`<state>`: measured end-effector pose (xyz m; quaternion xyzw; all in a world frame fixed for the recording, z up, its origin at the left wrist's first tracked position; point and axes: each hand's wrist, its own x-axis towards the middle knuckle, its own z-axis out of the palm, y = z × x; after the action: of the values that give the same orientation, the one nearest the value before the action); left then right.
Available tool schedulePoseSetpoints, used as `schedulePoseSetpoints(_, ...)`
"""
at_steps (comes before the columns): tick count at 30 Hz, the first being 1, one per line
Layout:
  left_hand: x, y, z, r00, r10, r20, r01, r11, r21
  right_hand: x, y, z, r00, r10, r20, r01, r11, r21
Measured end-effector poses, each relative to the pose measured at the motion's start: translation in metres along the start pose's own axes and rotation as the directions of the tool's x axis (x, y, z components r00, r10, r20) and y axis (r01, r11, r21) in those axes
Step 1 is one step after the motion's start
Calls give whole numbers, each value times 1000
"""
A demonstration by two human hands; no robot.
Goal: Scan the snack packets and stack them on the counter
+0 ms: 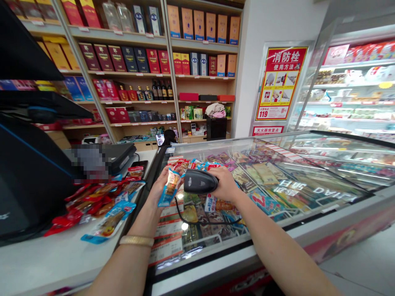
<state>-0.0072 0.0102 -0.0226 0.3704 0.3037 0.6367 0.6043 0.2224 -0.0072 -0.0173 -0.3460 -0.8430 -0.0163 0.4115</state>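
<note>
Over the glass top of the chest freezer (173, 242), my left hand (159, 185) is closed on a blue snack packet (170, 188) with a clear front. My right hand (226, 183) grips a black barcode scanner (200, 181), its head turned left and close beside the packet. A dark cable (200, 223) loops below the scanner across the glass. Behind both hands, more red and blue snack packets (200, 165) lie on the freezer top. On the white counter (70, 263) to the left sits a pile of red and blue packets (101, 205).
A black monitor and till equipment (31, 172) stand on the counter at left. Shelves with boxed bottles (132, 59) line the back wall. A red fire-hydrant notice (281, 84) hangs on the wall. At right is a lit display fridge (354, 90).
</note>
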Motion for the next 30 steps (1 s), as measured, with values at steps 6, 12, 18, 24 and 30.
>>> schedulePoseSetpoints(6,-9,5,3,1000,4,9,-5,1000,27,1,-2,0,1000,21,3,-21,1000,-14)
schedulePoseSetpoints(12,-5,33,2,978,132,-159,-104,980,170,1,3,1,999,36,-7,-36,998,-51)
schedulePoseSetpoints(18,-11,89,-31,860,417,-293,22,545,838,1,6,0,996,67,-54,-69,997,-44)
schedulePoseSetpoints(24,-25,93,-77,831,553,-48,16,63,998,1,5,-1,994,78,-75,-82,996,-45)
schedulePoseSetpoints(30,-36,66,-114,873,447,194,-84,-254,964,1,10,0,992,90,-90,-92,996,-20)
